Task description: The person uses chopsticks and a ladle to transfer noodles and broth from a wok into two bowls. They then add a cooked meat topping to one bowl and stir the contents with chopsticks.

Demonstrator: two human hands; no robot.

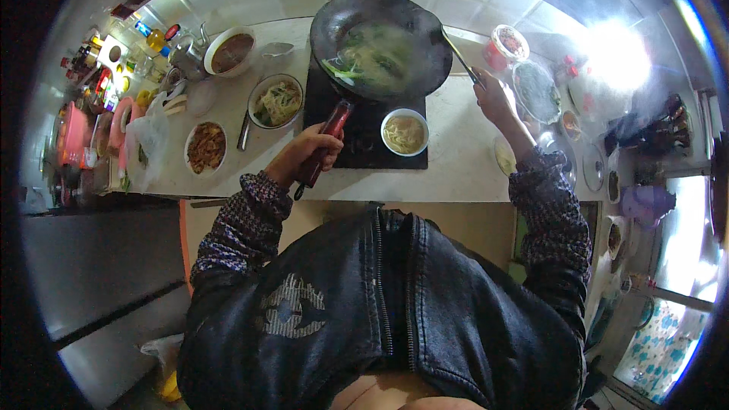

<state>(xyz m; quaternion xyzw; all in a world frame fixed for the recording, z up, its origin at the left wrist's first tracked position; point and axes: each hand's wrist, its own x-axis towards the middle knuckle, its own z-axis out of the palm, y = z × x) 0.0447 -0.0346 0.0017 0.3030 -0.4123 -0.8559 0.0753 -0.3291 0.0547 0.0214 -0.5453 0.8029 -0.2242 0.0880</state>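
Observation:
My left hand [310, 151] grips the dark red handle [336, 122] of a black wok [330, 23], tilted over a black cooktop [364, 151]. Green leafy vegetables [364, 54] lie in pale liquid inside the wok, partly blurred by steam. A thin utensil handle [458, 54] is held in my right hand [494, 97] at the wok's right rim; I cannot tell its working end. On the cooktop's front right stands a white bowl of noodles [404, 132]. Left of the wok is a bowl of noodles with greens [277, 101].
A bowl of brown sauce or soup [230, 52], a kettle [191, 57] and several bottles [151, 37] stand at the back left. A dish of brown food [205, 148] sits near the front edge. Rightward are a red-and-white tub [507, 45] and a plastic-covered bowl [536, 91].

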